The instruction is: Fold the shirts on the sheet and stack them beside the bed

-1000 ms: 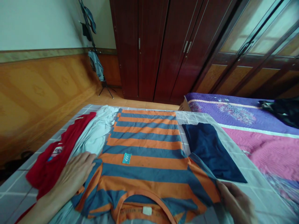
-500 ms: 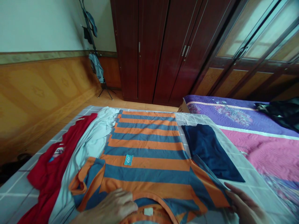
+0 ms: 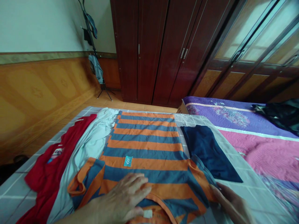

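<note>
An orange and blue-grey striped T-shirt [image 3: 147,144] lies spread out, its collar toward me and a small light-blue patch on the chest. My left hand [image 3: 128,193] rests on it beside the collar, fingers stretched out and palm down. At the sleeve on the right, my right hand [image 3: 230,199] pinches the sleeve's edge between thumb and fingers; part of that grip is hidden under the cloth. Folded dark navy clothing [image 3: 210,152] lies just beyond that sleeve. To the left are a crumpled white garment [image 3: 86,149] and a red garment [image 3: 58,165].
Everything lies on a table with a pale checked cover [image 3: 233,146]. On the right stands a bed with a purple and pink quilt [image 3: 263,137] and dark clothing [image 3: 280,115] on it. Dark red wardrobes [image 3: 151,53] and a coat stand [image 3: 93,46] are at the back.
My left hand has moved forward and right over the chest, its fingers now more spread. My right hand has drawn the sleeve inward to the left, and the sleeve is now bunched.
</note>
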Action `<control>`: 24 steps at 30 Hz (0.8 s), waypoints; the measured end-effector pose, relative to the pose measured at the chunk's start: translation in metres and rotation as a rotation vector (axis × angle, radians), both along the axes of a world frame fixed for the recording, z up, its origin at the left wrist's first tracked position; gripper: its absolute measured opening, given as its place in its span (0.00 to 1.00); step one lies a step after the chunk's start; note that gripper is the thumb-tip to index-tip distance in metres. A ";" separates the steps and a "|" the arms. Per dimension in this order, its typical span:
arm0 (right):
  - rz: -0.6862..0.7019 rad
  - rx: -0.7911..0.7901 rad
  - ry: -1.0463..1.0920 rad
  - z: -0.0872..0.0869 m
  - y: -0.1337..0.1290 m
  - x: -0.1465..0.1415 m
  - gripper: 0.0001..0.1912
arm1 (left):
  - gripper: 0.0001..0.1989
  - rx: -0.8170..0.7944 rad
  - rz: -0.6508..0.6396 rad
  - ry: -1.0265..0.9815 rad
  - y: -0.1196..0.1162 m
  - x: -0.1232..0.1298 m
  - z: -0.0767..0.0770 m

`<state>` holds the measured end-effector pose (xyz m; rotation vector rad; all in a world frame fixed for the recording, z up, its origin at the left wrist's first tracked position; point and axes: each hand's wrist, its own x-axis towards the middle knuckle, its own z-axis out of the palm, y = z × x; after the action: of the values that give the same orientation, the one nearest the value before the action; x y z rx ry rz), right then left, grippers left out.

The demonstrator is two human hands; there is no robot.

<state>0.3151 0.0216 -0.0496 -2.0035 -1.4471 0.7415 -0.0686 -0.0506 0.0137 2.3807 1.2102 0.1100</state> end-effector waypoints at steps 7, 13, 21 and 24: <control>0.016 -0.114 0.316 0.004 0.003 0.007 0.21 | 0.27 0.056 -0.088 0.008 -0.001 -0.010 -0.017; -0.127 -0.248 0.943 0.030 0.009 -0.015 0.21 | 0.24 0.121 -0.227 -0.118 0.021 0.024 0.007; -0.159 -0.241 0.992 0.039 0.025 -0.011 0.30 | 0.15 0.406 -0.490 -0.142 0.035 0.125 -0.058; -0.223 -0.140 0.942 0.048 0.027 -0.020 0.34 | 0.15 0.344 -0.464 -0.203 0.032 0.129 -0.074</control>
<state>0.2947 0.0489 -0.0011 -1.4967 -0.6181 1.4423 0.0599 -0.0182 -0.0601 2.7985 0.5592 0.4259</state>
